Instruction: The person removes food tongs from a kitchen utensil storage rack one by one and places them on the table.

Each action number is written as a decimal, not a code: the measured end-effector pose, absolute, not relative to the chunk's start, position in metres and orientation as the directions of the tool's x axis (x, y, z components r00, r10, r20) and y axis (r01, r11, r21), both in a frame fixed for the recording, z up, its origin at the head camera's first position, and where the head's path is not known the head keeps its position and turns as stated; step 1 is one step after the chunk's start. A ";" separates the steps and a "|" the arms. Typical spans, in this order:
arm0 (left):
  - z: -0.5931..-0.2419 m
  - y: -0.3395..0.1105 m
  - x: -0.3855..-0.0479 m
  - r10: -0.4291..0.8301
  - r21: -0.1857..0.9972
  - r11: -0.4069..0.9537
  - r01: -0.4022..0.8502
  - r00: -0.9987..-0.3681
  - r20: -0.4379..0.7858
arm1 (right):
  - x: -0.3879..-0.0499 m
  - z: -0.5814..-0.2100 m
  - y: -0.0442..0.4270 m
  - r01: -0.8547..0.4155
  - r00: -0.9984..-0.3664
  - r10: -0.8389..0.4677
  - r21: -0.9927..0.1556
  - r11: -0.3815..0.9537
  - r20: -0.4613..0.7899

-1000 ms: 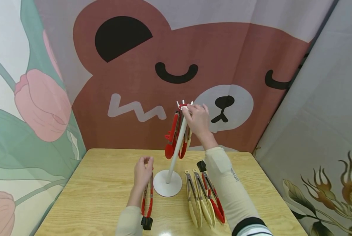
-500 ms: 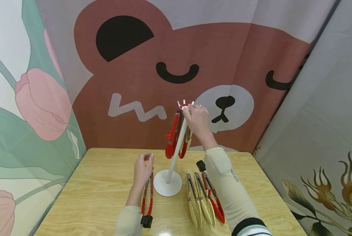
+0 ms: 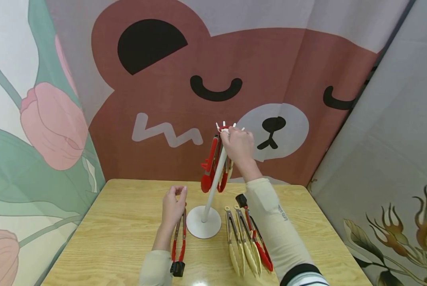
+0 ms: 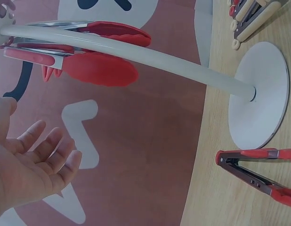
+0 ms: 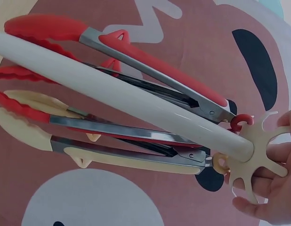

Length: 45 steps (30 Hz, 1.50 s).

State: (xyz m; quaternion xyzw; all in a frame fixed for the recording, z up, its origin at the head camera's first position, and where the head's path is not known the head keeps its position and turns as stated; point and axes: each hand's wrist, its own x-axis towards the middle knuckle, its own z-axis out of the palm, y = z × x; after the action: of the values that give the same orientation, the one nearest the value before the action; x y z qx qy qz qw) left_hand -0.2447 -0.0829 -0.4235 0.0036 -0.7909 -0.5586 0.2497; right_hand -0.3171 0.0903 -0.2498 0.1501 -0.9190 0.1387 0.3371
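A white stand (image 3: 213, 184) with a round base and a ring of prongs on top stands on the table. My right hand (image 3: 239, 147) is at its top; in the right wrist view its fingers curl behind the hook head (image 5: 258, 153) and hold the prongs. Red tongs (image 5: 166, 75) and cream tongs (image 5: 131, 159) hang by their end loops, heads down. My left hand (image 3: 174, 204) hovers left of the base, fingers loosely bent, with nothing in it. Beneath and beside it lie red tongs (image 3: 183, 240) with a black-capped end, apart from the palm in the left wrist view.
Right of the base, two cream tongs (image 3: 236, 254) and red tongs (image 3: 266, 258) with a black cap lie side by side under the right forearm. The wooden table (image 3: 109, 230) ends at a bear-print curtain (image 3: 156, 167); more curtains flank both sides.
My right fingers have lowered and drawn in slightly at the stand's top, baring more of a right-hand prong. The right forearm has shifted a little left. The left hand stays put.
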 end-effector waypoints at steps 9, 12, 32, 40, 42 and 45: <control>-0.425 -0.084 -0.244 -0.276 0.890 0.380 0.251 -0.888 0.368 | -0.321 -0.250 0.092 -0.459 -0.687 -0.229 -0.168 0.872 0.690; -0.425 -0.084 -0.244 -0.278 0.887 0.392 0.245 -0.887 0.368 | -0.323 -0.251 0.093 -0.490 -0.672 -0.240 -0.176 0.854 0.701; -0.429 -0.083 -0.243 -0.269 0.893 0.380 0.240 -0.895 0.355 | -0.336 -0.251 0.110 -0.645 -0.653 -0.292 -0.310 0.698 0.699; -0.431 -0.083 -0.243 -0.255 0.897 0.368 0.244 -0.901 0.350 | -0.345 -0.254 0.118 -0.696 -0.625 -0.303 -0.338 0.633 0.719; -0.431 -0.083 -0.243 -0.256 0.896 0.370 0.246 -0.900 0.353 | -0.347 -0.254 0.120 -0.707 -0.613 -0.314 -0.328 0.626 0.725; -0.432 -0.083 -0.243 -0.256 0.894 0.373 0.249 -0.898 0.357 | -0.350 -0.254 0.122 -0.714 -0.616 -0.319 -0.338 0.613 0.721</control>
State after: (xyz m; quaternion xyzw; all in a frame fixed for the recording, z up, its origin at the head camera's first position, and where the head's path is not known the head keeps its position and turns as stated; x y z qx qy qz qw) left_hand -0.2428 -0.0830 -0.4315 0.0023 -0.7974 -0.5598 0.2254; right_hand -0.3498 0.1222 -0.2539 0.3069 -0.8417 0.3151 0.3131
